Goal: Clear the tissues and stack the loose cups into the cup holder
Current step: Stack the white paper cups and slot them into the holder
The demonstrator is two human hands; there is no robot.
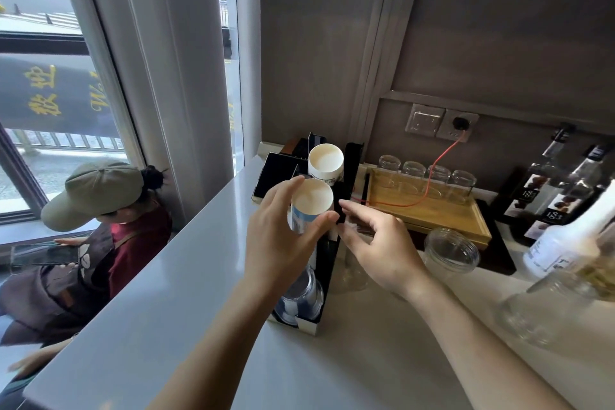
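My left hand (283, 243) grips a white paper cup (311, 201) with a blue print, held above the black cup holder (327, 271) on the counter. Behind it a second stack of white paper cups (325, 161) stands in the holder's far slot. Clear plastic cups (303, 296) lie in the holder's near end. My right hand (376, 240) hovers just right of the held cup, fingers spread, its fingertips at the holder's right wall. No tissues are visible.
A wooden tray (432, 213) with several glass jars sits to the right, with a red cable (429, 176) running to a wall socket. A glass jar (451, 248) and bottles (552, 193) stand further right. A phone (274, 176) lies behind the holder. A seated person (90, 226) is below the counter's left edge.
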